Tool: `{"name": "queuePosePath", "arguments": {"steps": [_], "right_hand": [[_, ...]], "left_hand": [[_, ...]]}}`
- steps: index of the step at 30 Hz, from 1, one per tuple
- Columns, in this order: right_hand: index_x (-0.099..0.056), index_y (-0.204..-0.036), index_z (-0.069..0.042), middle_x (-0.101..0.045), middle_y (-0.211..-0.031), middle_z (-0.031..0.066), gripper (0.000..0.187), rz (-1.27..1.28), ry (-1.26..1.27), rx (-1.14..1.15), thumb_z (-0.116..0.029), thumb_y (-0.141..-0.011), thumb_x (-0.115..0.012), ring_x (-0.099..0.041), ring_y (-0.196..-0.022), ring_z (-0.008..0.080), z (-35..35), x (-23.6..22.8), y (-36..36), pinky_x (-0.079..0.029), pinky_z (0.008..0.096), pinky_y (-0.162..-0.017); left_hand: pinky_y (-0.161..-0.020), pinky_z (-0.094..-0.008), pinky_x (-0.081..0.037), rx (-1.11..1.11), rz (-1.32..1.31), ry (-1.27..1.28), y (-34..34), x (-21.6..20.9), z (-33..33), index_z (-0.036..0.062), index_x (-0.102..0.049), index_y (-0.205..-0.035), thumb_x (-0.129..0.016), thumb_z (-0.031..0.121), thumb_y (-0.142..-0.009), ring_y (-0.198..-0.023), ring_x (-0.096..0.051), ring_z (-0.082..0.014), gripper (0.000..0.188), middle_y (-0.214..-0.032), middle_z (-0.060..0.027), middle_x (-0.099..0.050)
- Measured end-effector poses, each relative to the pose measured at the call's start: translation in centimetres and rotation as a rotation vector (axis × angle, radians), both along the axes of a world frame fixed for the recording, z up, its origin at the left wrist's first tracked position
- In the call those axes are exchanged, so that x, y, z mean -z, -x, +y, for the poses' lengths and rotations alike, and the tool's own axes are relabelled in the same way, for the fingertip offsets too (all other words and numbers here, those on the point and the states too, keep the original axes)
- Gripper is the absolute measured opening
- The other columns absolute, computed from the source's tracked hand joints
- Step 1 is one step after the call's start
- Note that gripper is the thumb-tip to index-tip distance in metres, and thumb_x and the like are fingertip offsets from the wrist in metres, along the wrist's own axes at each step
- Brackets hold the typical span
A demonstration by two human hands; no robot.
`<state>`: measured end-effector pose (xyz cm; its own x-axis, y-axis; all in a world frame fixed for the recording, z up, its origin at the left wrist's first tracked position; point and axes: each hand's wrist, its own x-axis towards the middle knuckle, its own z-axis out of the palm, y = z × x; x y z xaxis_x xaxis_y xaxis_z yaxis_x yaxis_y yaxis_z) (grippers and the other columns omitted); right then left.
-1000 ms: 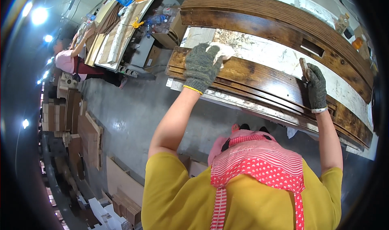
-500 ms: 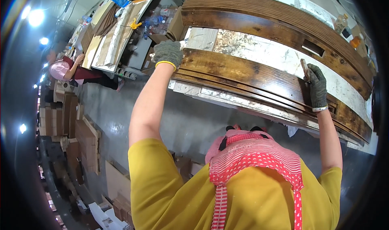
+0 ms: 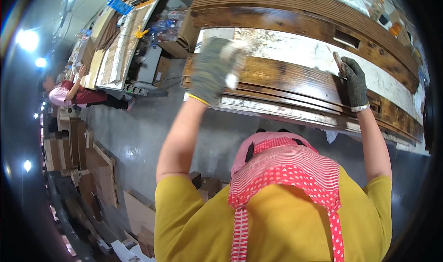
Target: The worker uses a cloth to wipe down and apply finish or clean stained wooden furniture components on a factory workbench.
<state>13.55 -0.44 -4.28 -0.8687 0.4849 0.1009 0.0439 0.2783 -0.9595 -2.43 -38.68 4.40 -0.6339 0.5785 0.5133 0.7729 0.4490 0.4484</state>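
Observation:
My left hand (image 3: 212, 70), in a dark grey-green knit glove, is smeared by motion over the left end of the near brown wooden board (image 3: 277, 75). A whitish pad or rag (image 3: 233, 66), too blurred to name surely, shows at its fingers. My right hand (image 3: 355, 82), gloved alike, rests by the same board farther right. Its fingers close round a thin brown stick-like tool (image 3: 338, 61) that points up and away. The near board is glossy, with grooves along its front edge and a cutout at its right end.
A second grooved brown board (image 3: 286, 22) with a rectangular slot lies behind, on the white stained worktable (image 3: 295, 49). Bottles fill a cardboard box (image 3: 177, 45) to the left. A co-worker (image 3: 69, 93) stands at another bench (image 3: 113, 68). Flattened cartons (image 3: 99, 169) lean at lower left.
My left hand has moved right along the near board from its left end. My right hand stays at its place with the stick-like tool. The view has shifted slightly.

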Motion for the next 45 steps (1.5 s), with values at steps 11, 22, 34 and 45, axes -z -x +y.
{"name": "queuePosePath", "arguments": {"steps": [11,22,34,45], "right_hand": [[-0.065,-0.115,0.0,-0.065,-0.099,0.0046,0.026,-0.012,0.113,0.031,-0.015,-0.094,-0.062,-0.058,-0.087,0.0139,-0.2,0.1,0.6,-0.048,0.0275,-0.08],[-0.06,-0.114,0.003,-0.061,-0.106,0.0123,0.031,0.098,0.468,-0.036,-0.019,-0.092,-0.063,-0.061,-0.091,0.0193,4.9,-0.5,-0.7,-0.054,0.0318,-0.083],[-0.064,-0.111,-0.004,-0.062,-0.099,0.0052,0.025,-0.037,0.417,-0.002,-0.02,-0.093,-0.061,-0.057,-0.09,0.016,17.2,0.0,-8.3,-0.048,0.0302,-0.081],[-0.062,-0.116,-0.002,-0.063,-0.101,0.0057,0.032,0.095,0.652,-0.174,-0.021,-0.09,-0.063,-0.06,-0.09,0.017,19.0,1.1,-8.6,-0.049,0.0311,-0.082]], "left_hand": [[-0.103,-0.0546,-0.03,-0.006,0.185,0.274,-7.1,10.3,8.7,0.0114,-0.064,-0.102,-0.068,0.034,-0.078,-0.119,-0.045,-0.0313,0.033,-0.118,-0.0116,-0.053],[-0.103,-0.0449,-0.042,0.242,0.367,0.017,-4.4,6.6,7.5,0.0098,-0.059,-0.117,-0.067,0.023,-0.084,-0.118,-0.052,-0.0353,0.037,-0.124,-0.0136,-0.055],[-0.1,-0.0481,-0.039,-0.396,0.127,0.334,-5.9,8.7,8.9,0.0086,-0.064,-0.106,-0.068,0.035,-0.086,-0.113,-0.053,-0.0342,0.033,-0.118,-0.015,-0.059],[-0.107,-0.0526,-0.032,0.15,0.011,0.234,-24.4,7.9,32.3,0.0109,-0.064,-0.11,-0.066,0.028,-0.084,-0.121,-0.05,-0.0317,0.032,-0.121,-0.0132,-0.058]]}}
